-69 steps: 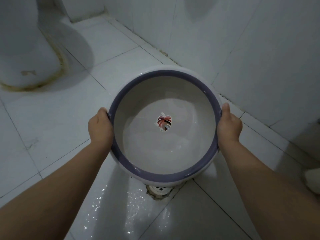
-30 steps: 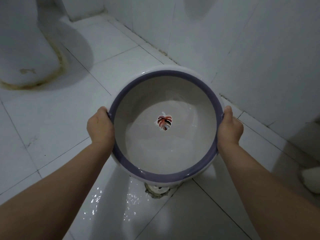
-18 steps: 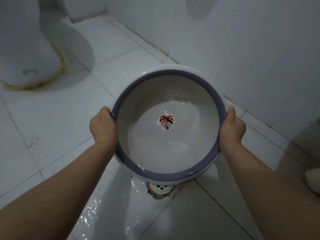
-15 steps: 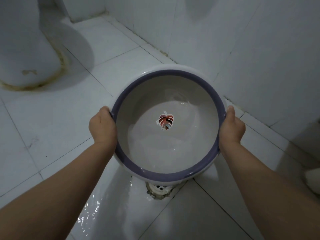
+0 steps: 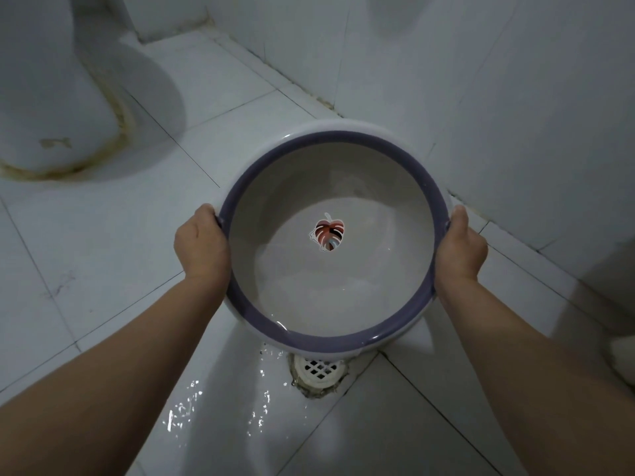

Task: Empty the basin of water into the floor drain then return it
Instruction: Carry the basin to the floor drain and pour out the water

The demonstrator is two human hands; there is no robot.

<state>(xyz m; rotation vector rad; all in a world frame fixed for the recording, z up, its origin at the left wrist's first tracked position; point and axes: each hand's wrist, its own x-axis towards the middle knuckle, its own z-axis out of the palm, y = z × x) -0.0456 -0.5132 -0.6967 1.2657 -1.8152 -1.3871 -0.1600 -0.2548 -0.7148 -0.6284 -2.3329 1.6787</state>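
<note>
A round white basin (image 5: 347, 187) with a purple rim and a red leaf picture on its bottom hangs above the floor. A shallow pool of water lies in its near half. My left hand (image 5: 201, 243) grips the rim on the left side, and my right hand (image 5: 460, 249) grips it on the right. Just below the basin's near edge, a white floor drain (image 5: 319, 371) with a grated cover shows, partly hidden by the basin. The tiles (image 5: 220, 407) around the drain glisten with water.
A toilet base (image 5: 51, 108) with stained sealant stands at the far left. A tiled wall (image 5: 498, 97) runs along the right, close behind the basin. A pale object (image 5: 623, 355) sits at the right edge of the floor.
The basin has shifted slightly away from me, so more of the drain shows below its near edge. The water inside has sloshed toward the near side. Both hands keep their grip.
</note>
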